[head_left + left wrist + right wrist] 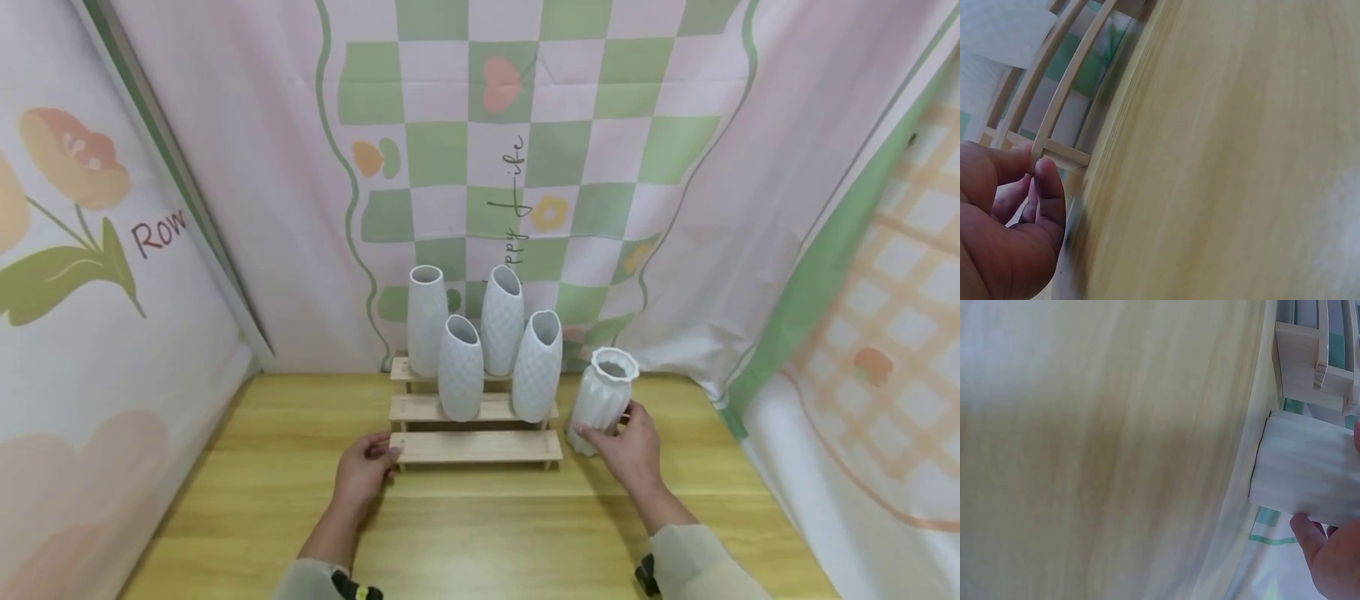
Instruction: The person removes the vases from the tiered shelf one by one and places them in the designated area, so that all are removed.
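A three-tiered wooden stand (476, 447) is on the table, its lowest tier bare. My left hand (363, 477) pinches the left end of that lowest tier between thumb and fingers; the left wrist view shows this hand (1016, 225) close up at the edge of the wood. Just right of the stand, my right hand (632, 446) grips a white fluted vase (600, 408) with a scalloped rim, its base at or near the tabletop. In the right wrist view the vase (1304, 465) has fingers on both sides, and part of the hand (1338, 559) is cut off.
Two white vases, one with a level rim (426, 325) and one with a slanted rim (502, 325), stand on the top tier. The middle tier bears two more slant-rimmed vases, left (461, 371) and right (537, 371). Patterned cloth (502, 150) hangs behind the wooden table (480, 533).
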{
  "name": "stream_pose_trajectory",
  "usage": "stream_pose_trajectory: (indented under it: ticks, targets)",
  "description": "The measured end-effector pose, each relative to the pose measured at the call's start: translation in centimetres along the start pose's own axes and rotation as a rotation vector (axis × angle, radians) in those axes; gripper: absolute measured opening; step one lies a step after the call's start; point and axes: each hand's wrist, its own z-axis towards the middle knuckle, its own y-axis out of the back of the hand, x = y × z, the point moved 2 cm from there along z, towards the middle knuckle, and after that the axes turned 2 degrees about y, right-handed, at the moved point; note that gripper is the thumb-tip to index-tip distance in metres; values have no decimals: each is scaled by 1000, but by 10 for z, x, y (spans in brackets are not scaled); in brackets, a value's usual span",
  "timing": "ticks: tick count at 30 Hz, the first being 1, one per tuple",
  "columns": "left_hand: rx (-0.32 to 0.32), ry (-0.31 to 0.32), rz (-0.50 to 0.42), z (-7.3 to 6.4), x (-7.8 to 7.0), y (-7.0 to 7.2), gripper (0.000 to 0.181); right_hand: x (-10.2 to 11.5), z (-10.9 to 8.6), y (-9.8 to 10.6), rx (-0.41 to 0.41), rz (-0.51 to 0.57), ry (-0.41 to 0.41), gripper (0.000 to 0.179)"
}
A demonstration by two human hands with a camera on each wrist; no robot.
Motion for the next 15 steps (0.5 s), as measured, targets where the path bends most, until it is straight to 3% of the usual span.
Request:
stream_pose_trajectory:
  ticks: [15]
  targets:
    - [1,3,-20,0,-1,0,43,-2,-14,1,-71,16,27,104]
